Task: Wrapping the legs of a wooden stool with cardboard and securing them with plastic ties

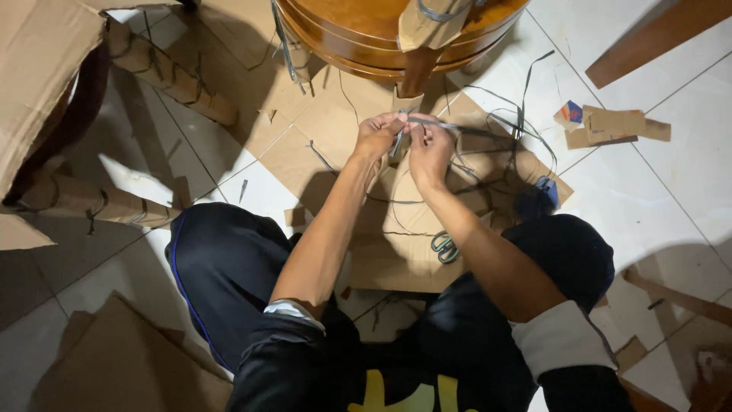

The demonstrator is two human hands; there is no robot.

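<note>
Knees (229,267) in dark trousers frame the nearest ground, one at 8 o'clock and one at 4 o'clock, with rolled white cuffs (560,336) on both forearms between them. Scissors (444,246) with green handles lie on the flat cardboard (396,259) just past the knees, near the right forearm and untouched. Farther out, at the middle, the left hand (376,135) and right hand (429,149) meet, both pinched shut on a grey strap (446,124); fingertips nearly touch. That strap runs off toward 3 o'clock into a loose tangle of more strapping (518,122) sprawled over the cardboard, which crowds the space right of the hands. A blue scrap (549,191) sits at the tangle's near edge. Cardboard offcuts (614,126) lie on white tiles (671,206) at 2 o'clock. Wrapped legs (171,76), bound in cardboard and strap, lie at 10 o'clock and 9 o'clock. Farthest, at 12 o'clock, a round wooden table (366,38) looms straight beyond the hands, its leg (418,72) partly wrapped in cardboard just above the fingers.
</note>
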